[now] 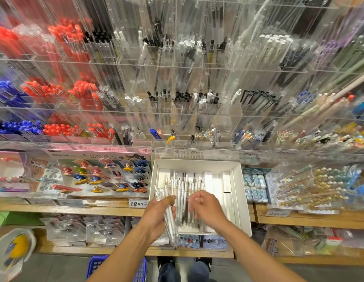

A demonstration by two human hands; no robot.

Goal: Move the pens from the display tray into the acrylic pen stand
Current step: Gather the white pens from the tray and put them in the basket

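The clear pens (187, 192) lie side by side in the white display tray (237, 192), long axes running from the near edge toward the acrylic pen stand (197, 110) behind it. They look light, stiff and slick, best taken mid-barrel in a bunch. The left hand (158, 215) has its fingers wrapped around a bundle of pens (169, 214) at the tray's left edge. The right hand (205, 208) hovers over the tray, fingers loosely curled; whether they pinch anything cannot be told.
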